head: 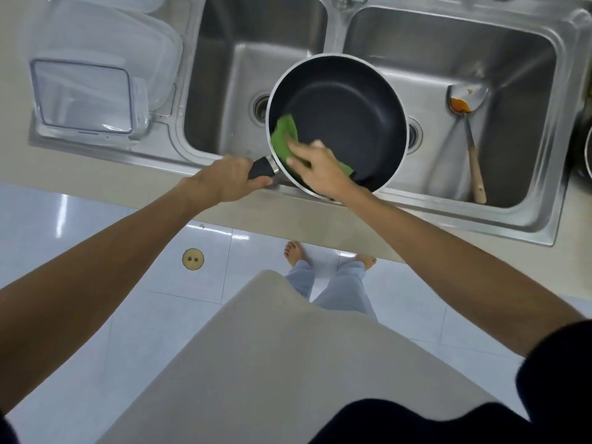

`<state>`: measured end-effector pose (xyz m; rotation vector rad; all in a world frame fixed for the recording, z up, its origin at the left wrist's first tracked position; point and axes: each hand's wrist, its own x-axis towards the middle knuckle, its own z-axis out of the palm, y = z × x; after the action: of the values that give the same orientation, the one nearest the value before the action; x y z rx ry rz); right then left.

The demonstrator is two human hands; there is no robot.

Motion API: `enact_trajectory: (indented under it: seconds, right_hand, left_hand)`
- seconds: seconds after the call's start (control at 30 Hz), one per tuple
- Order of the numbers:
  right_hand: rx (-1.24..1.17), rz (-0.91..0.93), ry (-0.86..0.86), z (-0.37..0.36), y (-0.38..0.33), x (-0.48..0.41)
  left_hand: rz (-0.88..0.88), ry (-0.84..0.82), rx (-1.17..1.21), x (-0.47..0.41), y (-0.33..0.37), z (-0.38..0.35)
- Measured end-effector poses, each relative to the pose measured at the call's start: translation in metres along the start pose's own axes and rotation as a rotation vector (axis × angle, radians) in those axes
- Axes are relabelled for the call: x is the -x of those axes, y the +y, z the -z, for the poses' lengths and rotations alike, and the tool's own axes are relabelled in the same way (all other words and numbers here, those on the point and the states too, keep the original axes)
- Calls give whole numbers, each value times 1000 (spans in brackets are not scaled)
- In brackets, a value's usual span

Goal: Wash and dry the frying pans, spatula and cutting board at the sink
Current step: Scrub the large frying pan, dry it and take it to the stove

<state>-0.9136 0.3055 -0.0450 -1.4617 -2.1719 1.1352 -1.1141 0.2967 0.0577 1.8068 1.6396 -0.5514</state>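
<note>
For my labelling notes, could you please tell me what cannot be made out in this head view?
Head view only:
Tap: top edge cuts it; only its base shows.
Metal item at the right edge: cropped, unidentifiable.
Green cloth: partly hidden under the right hand.
Pan handle: mostly hidden in the left hand.
</note>
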Motion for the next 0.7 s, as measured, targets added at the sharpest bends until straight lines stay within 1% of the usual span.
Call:
enact_trajectory:
  seconds: [0.07,0.1,0.17,0.2,0.23,0.3,0.4,0.47,0.53,0.63,0.7]
  right_hand:
    - [113,136,-74,7,26,22]
    - [155,181,-69,10,38,24]
    - [244,244,5,6,54,15]
    - [307,262,68,1,57,6]
    - [355,244,149,-3,58,-5]
    - [412,113,290,3,60,-30]
    - [450,-139,383,32,66,-61]
    - [508,-249,397,38,69,-70]
    - [546,-290,386,38,63,-71]
    - [544,-314,335,45,51,-64]
    - [518,-290,336,55,42,-52]
  left_hand:
    - [-8,-4,12,-1,-1,0]
    - [-10,-3,15,-1,-2,-1]
    - [-16,-2,18,-2,-1,-2]
    - [-21,-1,21,-1,-2,-3]
    - [-20,-1,30,-2,-3,-6]
    - [0,-3,43,-2,-5,-11]
    - [2,-22,37,-1,-6,-15]
    - [-16,-47,61,-1,-6,-12]
    - [-30,-57,114,0,-7,-10]
    - [-39,42,184,3,-10,-19]
    - [-32,94,218,7,-8,-26]
